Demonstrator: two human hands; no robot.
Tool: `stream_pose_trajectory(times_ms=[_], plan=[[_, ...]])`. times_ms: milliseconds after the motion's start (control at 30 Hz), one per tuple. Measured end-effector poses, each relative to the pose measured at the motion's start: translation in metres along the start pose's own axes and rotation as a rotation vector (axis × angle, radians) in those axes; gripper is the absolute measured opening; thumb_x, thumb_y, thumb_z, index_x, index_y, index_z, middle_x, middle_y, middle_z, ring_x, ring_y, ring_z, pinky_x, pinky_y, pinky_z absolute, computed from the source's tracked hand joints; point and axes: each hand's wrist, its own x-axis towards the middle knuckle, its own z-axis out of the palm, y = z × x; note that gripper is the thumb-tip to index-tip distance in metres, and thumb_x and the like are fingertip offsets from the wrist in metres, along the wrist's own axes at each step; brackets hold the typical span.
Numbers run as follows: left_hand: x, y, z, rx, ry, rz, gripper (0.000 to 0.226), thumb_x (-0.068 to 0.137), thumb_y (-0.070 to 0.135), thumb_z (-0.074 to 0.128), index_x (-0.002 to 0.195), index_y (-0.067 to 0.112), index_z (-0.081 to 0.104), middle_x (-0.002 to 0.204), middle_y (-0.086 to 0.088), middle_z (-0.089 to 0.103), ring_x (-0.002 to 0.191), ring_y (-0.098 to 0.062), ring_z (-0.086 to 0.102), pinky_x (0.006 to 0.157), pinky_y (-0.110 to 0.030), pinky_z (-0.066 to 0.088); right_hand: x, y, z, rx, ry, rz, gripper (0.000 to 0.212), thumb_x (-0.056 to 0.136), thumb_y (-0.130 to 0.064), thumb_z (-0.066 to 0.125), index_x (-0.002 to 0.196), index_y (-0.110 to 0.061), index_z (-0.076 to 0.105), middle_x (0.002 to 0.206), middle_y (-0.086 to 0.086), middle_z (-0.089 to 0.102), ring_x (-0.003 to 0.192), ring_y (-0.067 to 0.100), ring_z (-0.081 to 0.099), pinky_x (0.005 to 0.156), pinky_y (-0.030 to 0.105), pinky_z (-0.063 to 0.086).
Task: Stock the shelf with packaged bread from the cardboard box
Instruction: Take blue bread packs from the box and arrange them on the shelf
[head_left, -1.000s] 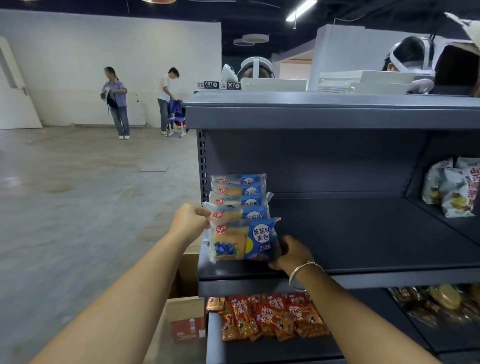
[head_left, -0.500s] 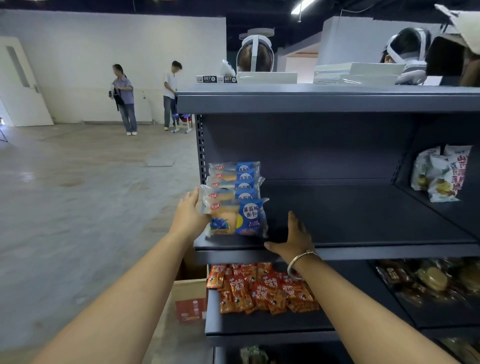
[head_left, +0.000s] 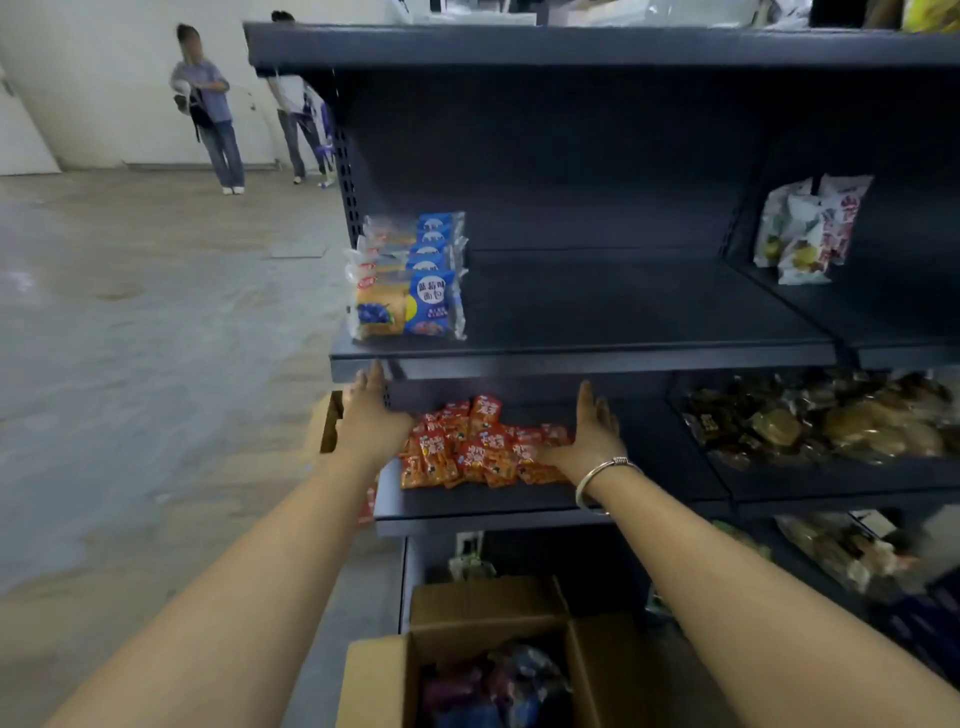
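Bread packs (head_left: 408, 278), blue-labelled, stand rowed on shelf (head_left: 623, 353); both hands' grip slack, holding nothing.

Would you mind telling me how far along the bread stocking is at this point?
Done: a row of blue bread packets stands at the left end of the shelf. In hand: nothing; the left hand and right hand are open and empty below that shelf. Left: most of the shelf is bare, and the cardboard box below holds more packets, blurred.
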Motion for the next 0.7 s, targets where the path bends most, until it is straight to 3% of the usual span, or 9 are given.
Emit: stream_pose_trajectory(times_ms=[100,167,300,367,433,533,633,700], plan=[[-0.025,-0.01,0.027,-0.028,-0.105,-0.019,0.087,0.075,0.017,0.066,0.148,0.013,0.021,0.153,-0.01,0.028,0.14,-0.032,0.028,0.115,-0.046,0.026,-0.01,0.027,0.009,0.018,-0.059,0.068,0.111,0.077,-0.048,0.067,0.148,-0.024,-0.015,0.158,0.009,-0.009,0.145,0.034,-0.003,0.118,0.049,0.011],[-0.039,-0.017,0.043,0.016,-0.174,-0.041,0.081,0.082,0.019,0.064,0.149,0.015,0.018,0.155,-0.007,0.023,0.142,-0.031,0.023,0.116,-0.044,0.025,-0.014,0.044,0.019,0.033,-0.091,0.105,0.111,0.077,-0.049,0.067,0.148,-0.024,-0.015,0.158,0.009,-0.008,0.145,0.035,-0.001,0.118,0.05,0.011],[-0.042,-0.048,0.078,-0.014,-0.281,-0.085,0.087,0.061,0.031,0.058,0.143,0.025,0.029,0.143,-0.012,0.042,0.128,-0.036,0.042,0.103,-0.048,0.041,-0.016,0.069,0.047,0.027,-0.156,0.146,0.108,0.079,-0.049,0.065,0.148,-0.023,-0.014,0.158,0.008,-0.003,0.145,0.035,0.004,0.117,0.048,0.016],[-0.04,-0.066,0.1,-0.013,-0.344,-0.133,0.074,0.066,0.027,0.06,0.135,0.02,0.036,0.138,-0.015,0.045,0.125,-0.037,0.043,0.1,-0.049,0.042,-0.014,0.08,0.065,0.036,-0.174,0.162,0.106,0.08,-0.049,0.064,0.148,-0.023,-0.014,0.158,0.007,-0.002,0.145,0.032,0.006,0.117,0.046,0.018],[-0.035,-0.088,0.127,-0.006,-0.41,-0.186,0.08,0.079,0.017,0.065,0.147,0.019,0.022,0.147,-0.013,0.035,0.132,-0.037,0.036,0.107,-0.048,0.037,-0.011,0.091,0.087,0.056,-0.205,0.186,0.106,0.081,-0.049,0.063,0.148,-0.023,-0.014,0.159,0.006,-0.002,0.146,0.03,0.005,0.118,0.045,0.019],[-0.031,-0.117,0.169,-0.017,-0.5,-0.245,0.093,0.081,0.008,0.068,0.151,0.018,0.006,0.155,-0.013,0.021,0.138,-0.038,0.028,0.109,-0.051,0.034,-0.002,0.112,0.122,0.084,-0.263,0.227,0.106,0.081,-0.049,0.064,0.148,-0.022,-0.014,0.159,0.004,-0.003,0.147,0.028,0.003,0.118,0.043,0.017],[-0.033,-0.146,0.211,0.048,-0.536,-0.267,0.089,0.085,0.011,0.065,0.151,0.017,0.005,0.157,-0.009,0.017,0.143,-0.031,0.02,0.113,-0.04,0.031,0.01,0.142,0.16,0.101,-0.313,0.264,0.107,0.08,-0.044,0.067,0.148,-0.022,-0.012,0.159,0.005,-0.005,0.147,0.028,0.002,0.119,0.041,0.014],[-0.037,-0.168,0.24,0.099,-0.558,-0.248,0.087,0.085,0.013,0.064,0.151,0.019,0.006,0.157,-0.009,0.017,0.144,-0.03,0.019,0.113,-0.04,0.03,0.015,0.167,0.187,0.108,-0.338,0.286,0.108,0.079,-0.041,0.069,0.149,-0.021,-0.011,0.158,0.007,-0.005,0.147,0.029,0.002,0.119,0.041,0.013]])
